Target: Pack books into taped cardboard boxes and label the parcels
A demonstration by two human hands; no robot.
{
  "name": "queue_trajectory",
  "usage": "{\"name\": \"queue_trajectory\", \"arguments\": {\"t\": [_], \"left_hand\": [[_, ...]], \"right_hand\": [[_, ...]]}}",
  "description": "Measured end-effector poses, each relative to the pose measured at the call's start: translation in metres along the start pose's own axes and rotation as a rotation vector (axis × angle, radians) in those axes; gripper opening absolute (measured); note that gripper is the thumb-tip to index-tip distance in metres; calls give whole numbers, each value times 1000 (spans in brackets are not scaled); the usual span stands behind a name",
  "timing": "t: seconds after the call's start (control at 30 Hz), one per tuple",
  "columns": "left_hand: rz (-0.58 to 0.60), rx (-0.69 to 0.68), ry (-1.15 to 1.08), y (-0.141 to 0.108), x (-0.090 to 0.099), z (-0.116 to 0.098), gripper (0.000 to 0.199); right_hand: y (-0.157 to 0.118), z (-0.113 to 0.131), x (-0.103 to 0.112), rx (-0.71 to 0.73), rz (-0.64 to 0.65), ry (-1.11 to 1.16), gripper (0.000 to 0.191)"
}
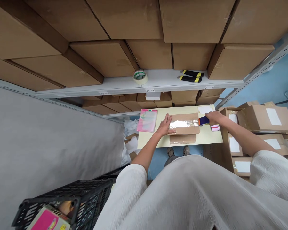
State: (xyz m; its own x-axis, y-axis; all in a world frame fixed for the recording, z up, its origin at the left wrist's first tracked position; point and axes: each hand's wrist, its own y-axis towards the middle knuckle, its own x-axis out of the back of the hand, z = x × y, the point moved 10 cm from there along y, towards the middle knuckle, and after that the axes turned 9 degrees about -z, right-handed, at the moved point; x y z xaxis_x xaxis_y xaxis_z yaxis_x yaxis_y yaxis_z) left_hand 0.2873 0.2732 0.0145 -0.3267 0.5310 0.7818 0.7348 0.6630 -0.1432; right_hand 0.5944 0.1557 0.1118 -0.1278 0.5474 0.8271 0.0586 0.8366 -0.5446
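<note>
The person's box [185,129], a brown cardboard one with a shiny strip of tape running lengthwise across its top, lies on a pale yellow table [148,140], right of the frame's centre. The left hand [163,126] rests at the box's left end, its fingers spread and laid over that end rather than clenched; the thumb points right along the lower edge of the top, while the other fingers point upward in the frame. The bulk of the box thus extends to the right of these fingers.

At the box's opposite end, the right hand [214,117] is closed around a dark blue tool [204,120], whose orange edge meets or nearly meets the right end of the tape strip; whether it touches cannot be told. The right fingers themselves are apart from the box, to its right, with the tool between.

A cardboard flap [182,139] shows just below the box. Left of the left hand lies a pink folder [147,120]; below the right hand is a phone [215,127]. Higher in the frame, a tape roll [144,79] and two yellow-and-black cutters [193,73] lie on a shelf [163,78].
</note>
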Motion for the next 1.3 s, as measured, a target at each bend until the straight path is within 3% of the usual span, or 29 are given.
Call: {"name": "queue_trajectory", "arguments": {"t": [0.8,1.3], "left_hand": [[33,16,6,-2,3,-2,137],[53,49,52,-1,2,3,140]], "right_hand": [[42,11,3,-45,134,52,52],[56,19,3,-5,115,-10,46]]}}
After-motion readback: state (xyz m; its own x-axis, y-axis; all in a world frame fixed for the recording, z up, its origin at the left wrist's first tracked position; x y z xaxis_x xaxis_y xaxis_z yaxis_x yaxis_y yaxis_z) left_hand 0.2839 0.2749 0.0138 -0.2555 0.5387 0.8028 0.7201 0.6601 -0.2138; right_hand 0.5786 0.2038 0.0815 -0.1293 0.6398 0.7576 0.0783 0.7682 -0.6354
